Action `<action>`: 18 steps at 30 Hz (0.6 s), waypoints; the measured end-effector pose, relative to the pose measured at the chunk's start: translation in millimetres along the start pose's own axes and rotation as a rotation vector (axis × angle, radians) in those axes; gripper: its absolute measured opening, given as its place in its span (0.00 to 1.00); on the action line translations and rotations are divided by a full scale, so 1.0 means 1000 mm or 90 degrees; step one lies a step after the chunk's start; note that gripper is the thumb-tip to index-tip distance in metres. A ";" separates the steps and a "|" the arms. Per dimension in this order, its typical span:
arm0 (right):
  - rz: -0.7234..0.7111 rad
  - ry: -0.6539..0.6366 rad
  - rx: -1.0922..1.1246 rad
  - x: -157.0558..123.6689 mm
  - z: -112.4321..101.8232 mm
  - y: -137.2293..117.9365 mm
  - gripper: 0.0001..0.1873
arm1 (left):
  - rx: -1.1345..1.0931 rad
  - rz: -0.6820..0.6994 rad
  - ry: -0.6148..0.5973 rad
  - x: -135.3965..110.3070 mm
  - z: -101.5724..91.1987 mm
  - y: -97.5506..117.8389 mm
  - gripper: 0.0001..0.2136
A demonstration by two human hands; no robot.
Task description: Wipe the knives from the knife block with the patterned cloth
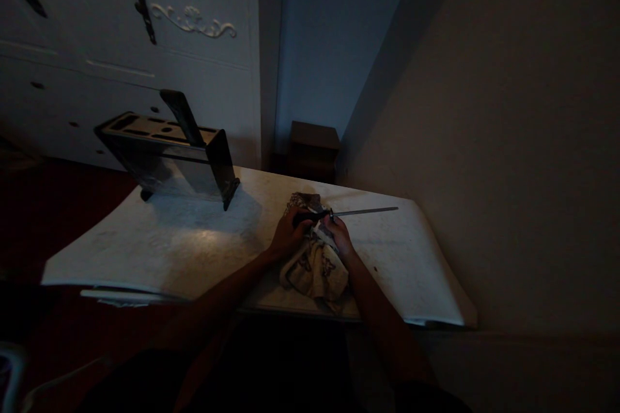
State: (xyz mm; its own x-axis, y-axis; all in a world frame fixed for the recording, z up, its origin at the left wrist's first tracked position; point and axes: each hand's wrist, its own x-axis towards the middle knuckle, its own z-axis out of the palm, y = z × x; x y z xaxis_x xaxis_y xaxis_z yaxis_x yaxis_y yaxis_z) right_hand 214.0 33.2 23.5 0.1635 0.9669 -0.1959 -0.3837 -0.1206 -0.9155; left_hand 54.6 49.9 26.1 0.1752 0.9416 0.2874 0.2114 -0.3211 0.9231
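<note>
To the right of the knife block (181,174), my left hand (287,235) grips the black-handled rod (353,212), my right hand (340,236) bunching soft cloth (312,271) near its guard; it seems stiff, smooth, fairly weighty, best held by its handle (309,217).

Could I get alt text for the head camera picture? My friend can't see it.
A person's left hand grips a thin rod by its black handle, and the right hand holds a patterned cloth at the handle's front end. On the white table, left of them, stands a knife block with one black-handled tool; the room is dim.
</note>
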 end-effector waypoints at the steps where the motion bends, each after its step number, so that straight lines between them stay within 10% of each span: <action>1: -0.002 0.002 0.001 0.001 0.000 0.001 0.26 | -0.005 0.003 0.007 0.000 0.000 0.000 0.12; 18: -0.015 -0.028 -0.018 0.004 -0.004 0.002 0.27 | -0.084 0.058 0.077 -0.006 0.004 0.001 0.12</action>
State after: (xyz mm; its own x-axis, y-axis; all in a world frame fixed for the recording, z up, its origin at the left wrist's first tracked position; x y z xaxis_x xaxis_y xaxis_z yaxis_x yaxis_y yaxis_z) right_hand 217.6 36.3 19.9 0.1319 0.9784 -0.1590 -0.3546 -0.1032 -0.9293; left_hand 57.5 43.6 24.4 0.0686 0.9174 0.3920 0.0710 -0.3964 0.9153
